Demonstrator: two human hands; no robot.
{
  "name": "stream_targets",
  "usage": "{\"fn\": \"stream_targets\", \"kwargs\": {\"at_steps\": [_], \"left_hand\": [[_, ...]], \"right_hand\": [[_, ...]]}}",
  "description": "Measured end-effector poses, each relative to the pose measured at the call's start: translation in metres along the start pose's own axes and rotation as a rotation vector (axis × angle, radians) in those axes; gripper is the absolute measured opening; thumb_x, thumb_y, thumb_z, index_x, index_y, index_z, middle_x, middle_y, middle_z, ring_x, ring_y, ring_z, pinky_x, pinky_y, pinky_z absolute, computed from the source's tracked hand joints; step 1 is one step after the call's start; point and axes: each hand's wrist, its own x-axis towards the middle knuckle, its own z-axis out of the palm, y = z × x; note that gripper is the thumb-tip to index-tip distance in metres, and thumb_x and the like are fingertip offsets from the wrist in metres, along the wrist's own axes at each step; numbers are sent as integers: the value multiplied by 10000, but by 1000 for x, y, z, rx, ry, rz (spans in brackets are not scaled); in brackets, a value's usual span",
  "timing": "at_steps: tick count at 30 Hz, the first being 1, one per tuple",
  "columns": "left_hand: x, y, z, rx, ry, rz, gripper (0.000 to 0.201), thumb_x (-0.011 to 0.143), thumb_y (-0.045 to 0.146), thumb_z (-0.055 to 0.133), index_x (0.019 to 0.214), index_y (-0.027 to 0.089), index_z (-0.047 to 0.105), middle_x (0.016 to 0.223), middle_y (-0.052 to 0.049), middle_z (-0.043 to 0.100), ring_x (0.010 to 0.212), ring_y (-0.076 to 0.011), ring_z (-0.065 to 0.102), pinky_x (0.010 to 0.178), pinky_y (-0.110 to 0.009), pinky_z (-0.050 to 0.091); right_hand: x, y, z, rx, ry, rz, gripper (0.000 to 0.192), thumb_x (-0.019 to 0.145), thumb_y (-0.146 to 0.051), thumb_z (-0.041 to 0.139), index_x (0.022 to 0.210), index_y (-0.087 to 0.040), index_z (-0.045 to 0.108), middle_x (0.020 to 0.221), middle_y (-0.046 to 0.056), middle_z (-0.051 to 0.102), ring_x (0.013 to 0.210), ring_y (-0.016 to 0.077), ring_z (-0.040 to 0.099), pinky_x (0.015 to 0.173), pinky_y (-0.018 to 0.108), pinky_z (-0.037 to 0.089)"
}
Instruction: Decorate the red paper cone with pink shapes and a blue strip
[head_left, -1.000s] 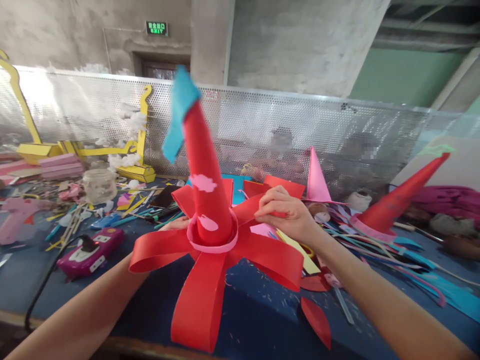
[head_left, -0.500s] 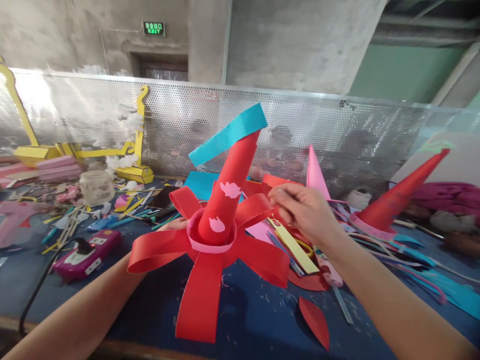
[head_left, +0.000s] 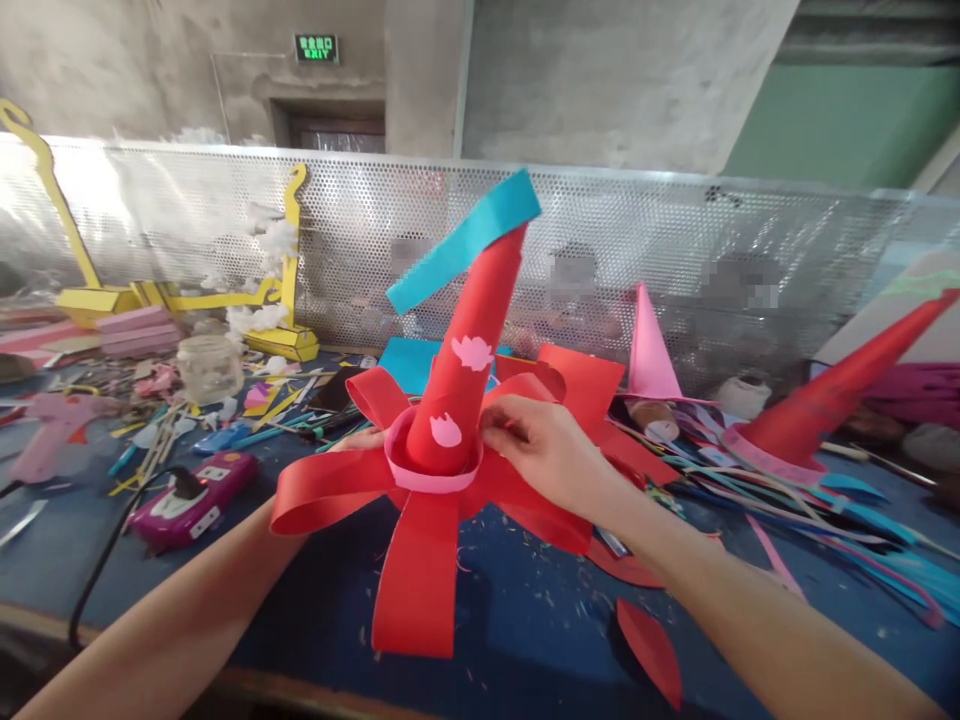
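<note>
Red paper cone (head_left: 454,392), ringed by looped red strips (head_left: 416,590): where is it?

Centre of the frame, raised over the blue worktop (head_left: 525,640) and tilted, its tip towards the upper right. A pink band (head_left: 435,482) circles its foot, and a blue strip (head_left: 465,240) slants down to the left from the tip.

How would it handle?

Light, I'd judge. The cone looks fairly firm, being rolled, but the strips should bend or crease easily, and the blue one looks the flimsiest. Paper shouldn't be slippery. I'd take hold low, around the band, and spare the loops and tip.

And the hands?

The right hand (head_left: 544,450) is at the right side of the cone's foot, fingers bent and drawn close together. Whether they pinch the paper, I can't tell. The left hand (head_left: 358,440) is mostly hidden behind the strips, perhaps supporting the piece from below; its fingers don't show, so I can't tell their state.

Anything else obscured?

The cone's underside. Both forearms run out of the frame at the bottom.
</note>
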Motion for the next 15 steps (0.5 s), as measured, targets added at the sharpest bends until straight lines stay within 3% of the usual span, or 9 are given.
{"fn": "stream_targets", "kwargs": {"at_steps": [3,6,8,11,15], "left_hand": [[-4,2,3,19,9,31,270,721,284,799,990,301,795,1139,8,752,1147,-330,627,980,-418,462],[-2,2,1,48,-10,40,314,705,243,813,1016,280,791,1213,-11,725,1257,-348,561,1031,-412,436],[1,2,-2,71,-60,56,365,722,285,806,1084,259,773,1216,-36,723,1238,-354,577,1021,-416,445],[3,3,-4,100,-130,90,398,720,339,810,1102,238,768,1229,-55,717,1210,-352,599,993,-395,460],[-2,6,-1,23,-44,114,328,701,275,832,1021,220,787,1157,-46,746,1146,-335,633,975,-379,468]], "right_hand": [[-9,-2,-6,133,77,42,165,906,-267,530,748,-225,551,635,-42,534,554,111,487,510,258,363],[-20,-10,0,66,75,121,339,931,-406,514,646,-224,500,519,-59,390,457,99,361,435,262,253],[-21,-14,11,-28,58,140,338,903,-439,574,650,-217,552,532,-37,468,478,112,417,450,268,275],[-16,-15,28,-103,61,125,204,864,-334,642,706,-209,610,634,3,612,561,137,525,510,273,342],[-19,-12,24,52,70,82,211,925,-268,537,723,-213,560,588,-36,517,509,108,451,494,261,324]]}}
